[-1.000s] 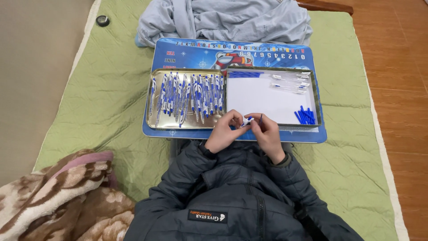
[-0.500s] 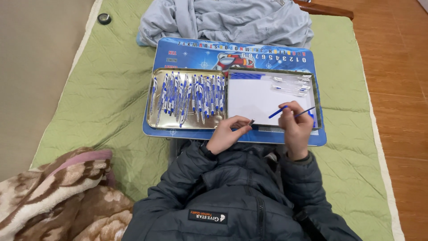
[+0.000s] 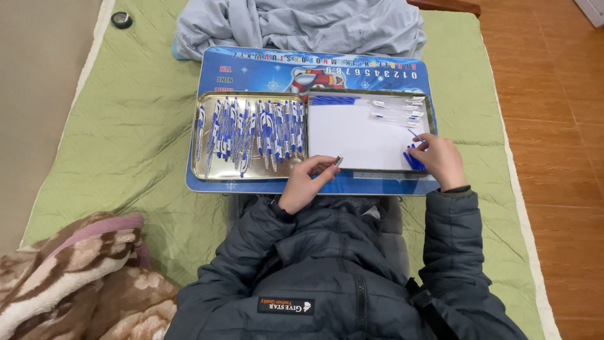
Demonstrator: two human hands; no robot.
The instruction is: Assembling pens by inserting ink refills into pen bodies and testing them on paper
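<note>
Left hand low at the near rim of the metal tray, fingertips pinched on a small silvery pen part, too small to identify further. Right hand at the near right corner of the white-lined tray, fingers closed on a thin blue piece, right over a little heap of blue parts. Sorted by kind, apparently: assembled blue-and-white pens filling the metal tray in rows, blue refills along the far edge of the white tray, clear pieces at its far right. Both trays side by side, touching, on a blue lap desk over a green quilt. Wide bare white patch mid-tray, room for the hands; trays' raised rims keeping loose parts in. Grey cloth bunched beyond the desk, brown blanket near left, well apart.
</note>
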